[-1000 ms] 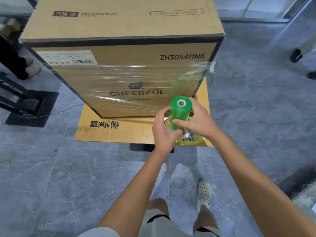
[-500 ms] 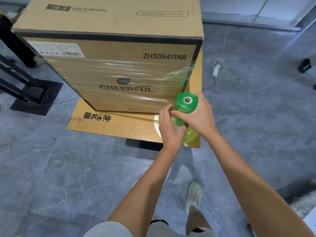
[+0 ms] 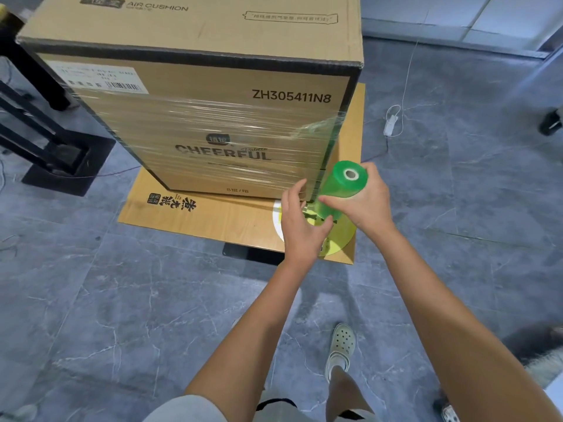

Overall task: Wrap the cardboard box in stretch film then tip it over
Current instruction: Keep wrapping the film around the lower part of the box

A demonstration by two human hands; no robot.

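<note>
The left hand [image 3: 300, 220] has loosened since half a second ago: its fingers, then wrapped on the roll [image 3: 339, 185], now stand spread and off it, and only the thumb reaches toward the roll's lower end; whether it touches there is hard to tell.

Nearest, pale shorts are cut off by the bottom edge, and one shoe [image 3: 340, 345] stands on the grey floor [image 3: 122, 315]. Both bare forearms run up to the hands. The right hand [image 3: 367, 205] grasps the green roll around its middle, holding it tilted with its open core end up, just beside the near right corner of the box [image 3: 213, 74]. The roll's lower end is hidden behind the left hand.

Under the hands lies a flat cardboard sheet [image 3: 219, 220]; a yellow-green round print on it is partly covered.

The box stands upright on the sheet, film [image 3: 231, 138] banding its middle and lower front and bunching green at the right edge. How the film runs from there to the roll cannot be made out. The label [image 3: 100, 77] is too blurred to read, and the box top is cut off.

Beyond, a black stand [image 3: 54, 147] sits left and a white cable [image 3: 391, 120] right.
</note>
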